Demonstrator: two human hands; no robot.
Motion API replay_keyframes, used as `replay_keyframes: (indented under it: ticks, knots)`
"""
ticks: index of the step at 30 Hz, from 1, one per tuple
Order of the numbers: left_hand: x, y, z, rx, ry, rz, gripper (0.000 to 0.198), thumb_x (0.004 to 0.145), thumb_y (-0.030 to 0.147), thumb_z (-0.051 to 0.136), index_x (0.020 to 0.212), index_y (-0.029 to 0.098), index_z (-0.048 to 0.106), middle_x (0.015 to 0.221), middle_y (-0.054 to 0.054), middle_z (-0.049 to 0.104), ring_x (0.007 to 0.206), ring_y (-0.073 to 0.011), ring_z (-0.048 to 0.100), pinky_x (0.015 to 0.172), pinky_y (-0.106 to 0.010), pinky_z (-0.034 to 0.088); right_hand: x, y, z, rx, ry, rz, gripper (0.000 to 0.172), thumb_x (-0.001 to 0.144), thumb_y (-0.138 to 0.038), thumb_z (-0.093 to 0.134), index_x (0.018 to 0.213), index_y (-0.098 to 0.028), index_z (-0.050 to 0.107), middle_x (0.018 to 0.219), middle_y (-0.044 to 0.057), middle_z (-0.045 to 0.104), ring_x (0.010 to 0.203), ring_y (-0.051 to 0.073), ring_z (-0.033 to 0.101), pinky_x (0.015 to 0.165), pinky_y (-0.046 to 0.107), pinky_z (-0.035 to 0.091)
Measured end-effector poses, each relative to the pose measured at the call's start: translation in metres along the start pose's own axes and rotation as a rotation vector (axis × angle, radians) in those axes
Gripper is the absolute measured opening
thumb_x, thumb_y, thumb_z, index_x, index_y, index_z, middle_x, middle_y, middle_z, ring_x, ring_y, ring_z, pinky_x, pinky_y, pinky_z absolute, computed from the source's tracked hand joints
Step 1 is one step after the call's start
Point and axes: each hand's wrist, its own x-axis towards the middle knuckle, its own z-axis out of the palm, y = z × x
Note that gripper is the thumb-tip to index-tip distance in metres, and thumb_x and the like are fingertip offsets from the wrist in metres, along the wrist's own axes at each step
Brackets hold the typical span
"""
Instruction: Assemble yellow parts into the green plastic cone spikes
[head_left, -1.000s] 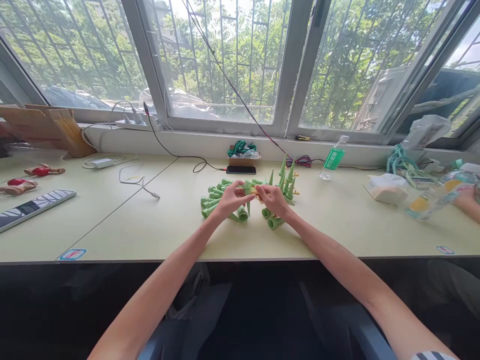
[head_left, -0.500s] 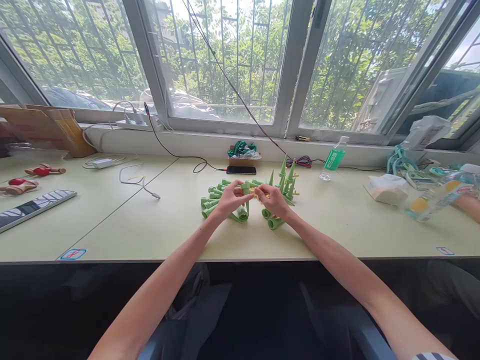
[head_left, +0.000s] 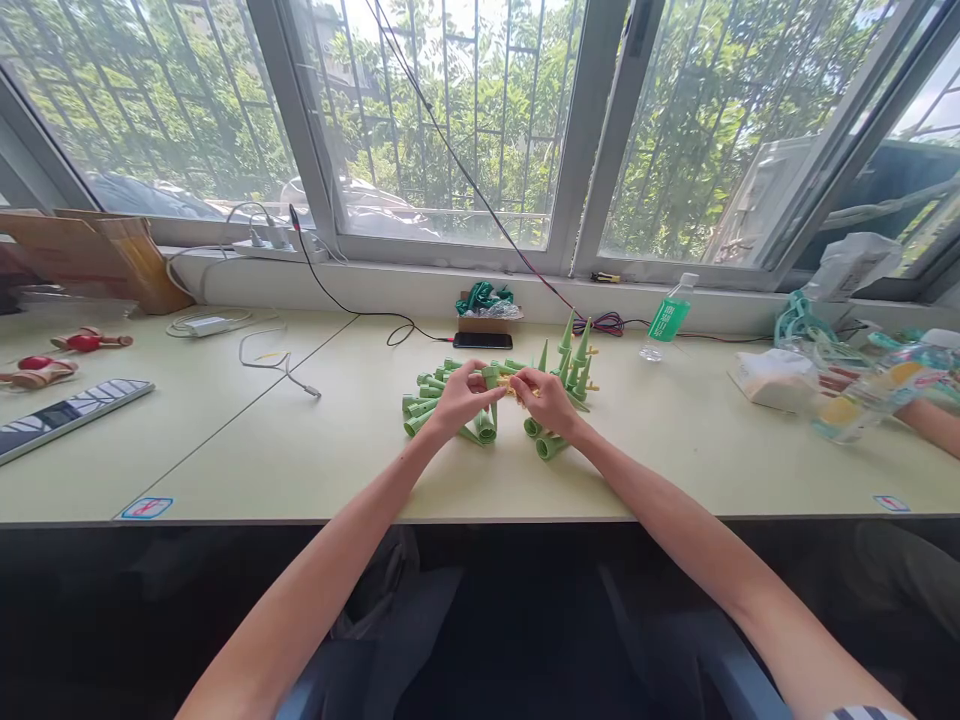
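In front of the black phone (head_left: pixel 482 341) on the bench (head_left: pixel 337 450), I have the left hand (head_left: pixel 461 400) pinching a green cone (head_left: pixel 491 378), tip down. The right hand (head_left: pixel 551 402), front-right of the phone, is at yellow pieces (head_left: pixel 505 384); I cannot tell its grip.

The table (head_left: pixel 352 470) is pale yellow, with a thin dark line across its left part. Green cones (head_left: pixel 486 430) lie near the middle. From there, a black phone (head_left: pixel 482 341) lies at 12 o'clock, with a little box (head_left: pixel 484 325) just behind it. A bottle with a green label (head_left: pixel 667 320) stands at 2 o'clock. A white pack (head_left: pixel 776 380) sits at 3. Wooden toys with red balls (head_left: pixel 88 341) lie near 9. Little stickers (head_left: pixel 148 508) are at 8 and 4.
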Motion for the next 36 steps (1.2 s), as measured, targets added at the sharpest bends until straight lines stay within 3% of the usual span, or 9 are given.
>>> replay_keyframes:
  ticks: [4, 10, 13, 20, 27, 30, 36]
  knots:
    - [0.0009, -0.0019, -0.0002, -0.01, 0.0, 0.001, 0.049, 0.063, 0.041, 0.083, 0.092, 0.018, 0.051, 0.074, -0.003, 0.067, 0.061, -0.0144, 0.062, 0.053, -0.024, 0.049, 0.0001, 0.0007, 0.0008, -0.015, -0.001, 0.013, 0.039, 0.095, -0.048, 0.045, 0.071, -0.019, 0.054, 0.056, -0.001, 0.056, 0.051, 0.012, 0.051, 0.057, 0.026, 0.04]
    - [0.0016, -0.0024, 0.0001, -0.012, 0.017, 0.004, 0.049, 0.063, 0.042, 0.082, 0.092, 0.018, 0.05, 0.075, -0.002, 0.067, 0.061, -0.0135, 0.061, 0.053, -0.024, 0.049, -0.0011, 0.0008, 0.002, 0.042, -0.013, 0.01, 0.027, 0.091, -0.045, 0.052, 0.098, -0.019, 0.058, 0.064, -0.001, 0.061, 0.056, 0.014, 0.057, 0.058, 0.026, 0.043]
    - [-0.0001, 0.0009, 0.0007, -0.001, 0.0, -0.003, 0.049, 0.063, 0.044, 0.082, 0.092, 0.018, 0.051, 0.075, -0.003, 0.067, 0.06, -0.0134, 0.061, 0.053, -0.024, 0.049, -0.0011, 0.0007, 0.0014, 0.036, -0.03, 0.004, 0.028, 0.092, -0.046, 0.05, 0.091, -0.02, 0.058, 0.062, -0.001, 0.06, 0.056, 0.014, 0.055, 0.058, 0.026, 0.042]
    - [-0.0013, 0.003, 0.0008, 0.013, -0.009, -0.012, 0.051, 0.062, 0.045, 0.082, 0.092, 0.018, 0.051, 0.071, -0.001, 0.066, 0.059, -0.0141, 0.062, 0.052, -0.024, 0.049, -0.0003, 0.0012, 0.0013, -0.031, -0.024, 0.027, 0.047, 0.096, -0.054, 0.038, 0.067, -0.019, 0.052, 0.056, -0.001, 0.056, 0.05, 0.011, 0.049, 0.056, 0.026, 0.04]
    - [0.0003, -0.001, -0.0002, 0.01, -0.005, -0.002, 0.052, 0.063, 0.045, 0.081, 0.095, 0.019, 0.05, 0.072, -0.001, 0.065, 0.06, -0.014, 0.061, 0.053, -0.025, 0.049, -0.0013, 0.0007, 0.0032, 0.037, -0.032, 0.032, 0.029, 0.091, -0.048, 0.051, 0.096, -0.019, 0.057, 0.059, -0.002, 0.059, 0.053, 0.014, 0.055, 0.056, 0.026, 0.042]
    - [-0.0002, -0.001, -0.0005, 0.002, -0.025, -0.005, 0.052, 0.064, 0.045, 0.081, 0.096, 0.019, 0.05, 0.073, -0.001, 0.065, 0.06, -0.0135, 0.06, 0.053, -0.025, 0.049, -0.0014, 0.0002, 0.0029, 0.024, -0.042, 0.022, 0.029, 0.092, -0.047, 0.05, 0.089, -0.019, 0.057, 0.058, -0.002, 0.058, 0.053, 0.014, 0.054, 0.056, 0.026, 0.042]
    - [-0.0006, -0.0003, -0.0003, 0.004, -0.036, -0.02, 0.052, 0.063, 0.043, 0.082, 0.096, 0.019, 0.05, 0.07, 0.001, 0.063, 0.059, -0.013, 0.059, 0.054, -0.025, 0.049, -0.0008, -0.0008, 0.0018, -0.045, -0.048, 0.019, 0.045, 0.095, -0.052, 0.04, 0.066, -0.02, 0.051, 0.054, -0.001, 0.056, 0.05, 0.012, 0.049, 0.056, 0.026, 0.04]
